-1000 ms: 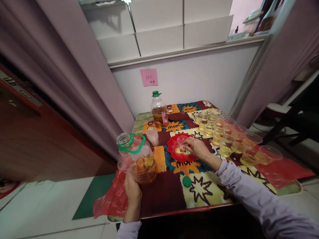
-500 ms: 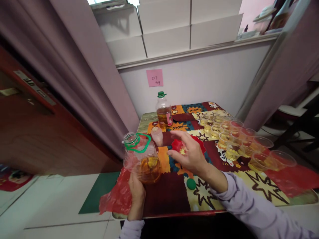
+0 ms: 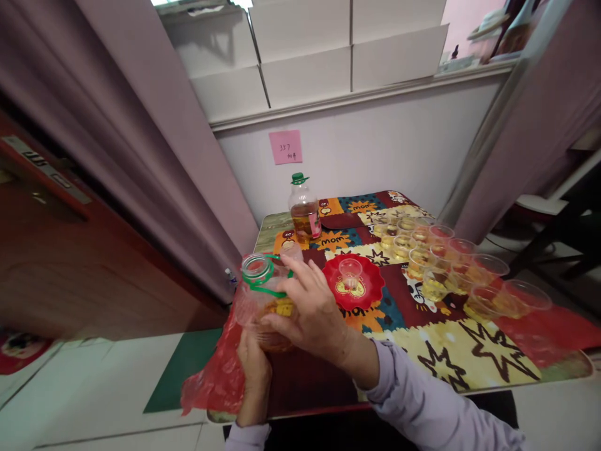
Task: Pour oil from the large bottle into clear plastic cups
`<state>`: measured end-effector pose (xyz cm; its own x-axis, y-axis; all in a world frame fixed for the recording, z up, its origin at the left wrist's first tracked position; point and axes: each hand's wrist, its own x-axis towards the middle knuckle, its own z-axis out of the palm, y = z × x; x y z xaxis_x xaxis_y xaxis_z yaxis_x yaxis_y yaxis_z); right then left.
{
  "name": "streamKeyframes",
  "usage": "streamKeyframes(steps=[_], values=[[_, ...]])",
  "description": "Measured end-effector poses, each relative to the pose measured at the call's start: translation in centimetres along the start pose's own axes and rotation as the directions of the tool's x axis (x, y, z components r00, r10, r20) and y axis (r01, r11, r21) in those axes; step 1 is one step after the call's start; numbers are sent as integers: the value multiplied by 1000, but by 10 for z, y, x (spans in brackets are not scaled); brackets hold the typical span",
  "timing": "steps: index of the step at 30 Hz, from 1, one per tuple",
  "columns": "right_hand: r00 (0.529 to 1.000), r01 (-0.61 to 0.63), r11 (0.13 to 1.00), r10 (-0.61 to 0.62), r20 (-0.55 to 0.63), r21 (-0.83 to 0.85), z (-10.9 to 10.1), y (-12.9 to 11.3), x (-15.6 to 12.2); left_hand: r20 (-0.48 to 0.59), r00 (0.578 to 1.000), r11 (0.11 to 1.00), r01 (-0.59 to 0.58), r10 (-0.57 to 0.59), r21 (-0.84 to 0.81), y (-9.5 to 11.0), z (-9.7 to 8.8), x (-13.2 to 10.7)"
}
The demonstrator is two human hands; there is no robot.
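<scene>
An uncapped clear plastic jug (image 3: 248,307) with a green neck ring and green carrying handle (image 3: 267,291) holds some amber liquid at the table's near left. My left hand (image 3: 255,366) is closed around its lower near side. My right hand (image 3: 314,310) lies against its right side, fingers over the end of the handle and thumb on the jug wall. Beyond my right hand, a small clear cup (image 3: 350,270) stands in a scalloped red plate (image 3: 378,291). Partly hidden behind my right fingers is a stack of clear plastic cups (image 3: 292,252).
A second jug (image 3: 305,216), green-capped, stands at the back of the patterned table. Rows of clear cups (image 3: 441,257) with yellowish liquid fill the right side. Red plastic film (image 3: 216,376) hangs over the near left edge. A pink note (image 3: 285,148) is on the wall.
My right hand has moved left from above the red plate onto the jug. The plate and its cup now show fully, and my right arm hides the green cap on the table.
</scene>
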<state>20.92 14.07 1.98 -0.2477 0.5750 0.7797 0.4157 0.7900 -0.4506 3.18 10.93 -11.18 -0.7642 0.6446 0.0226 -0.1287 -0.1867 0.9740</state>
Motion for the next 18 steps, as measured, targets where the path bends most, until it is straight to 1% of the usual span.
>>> streamKeyframes(steps=[3,5,7,8,9,10,12,13,14,17,18], values=[[993,-66,989,78,-92,131,-8,6,-13,-25,997,994,70,-72,-88,-6,-2,4],[982,-92,978,120,-147,185,-13,10,-21,-18,990,981,133,-136,-139,-6,-5,7],[973,-101,974,140,-183,205,-17,14,-29,26,978,965,208,-207,-162,-4,-8,10],[969,-104,972,147,-200,210,-18,15,-33,74,962,947,272,-263,-173,-2,-9,12],[964,-110,970,157,-215,216,-19,17,-37,137,932,916,357,-336,-186,1,-11,14],[959,-121,966,173,-226,227,-20,19,-41,203,889,873,447,-410,-195,3,-12,16],[948,-156,952,219,-230,263,-20,23,-47,320,790,776,597,-523,-205,5,-13,20],[944,-178,942,245,-221,284,-20,25,-51,368,747,731,648,-554,-215,5,-14,23],[940,-198,932,268,-208,305,-20,27,-54,402,721,701,676,-565,-228,4,-14,25],[933,-231,902,311,-179,364,-20,34,-63,464,696,659,701,-547,-275,-2,-14,30],[929,-234,891,323,-180,389,-20,37,-66,471,698,654,700,-540,-288,-5,-13,30]])
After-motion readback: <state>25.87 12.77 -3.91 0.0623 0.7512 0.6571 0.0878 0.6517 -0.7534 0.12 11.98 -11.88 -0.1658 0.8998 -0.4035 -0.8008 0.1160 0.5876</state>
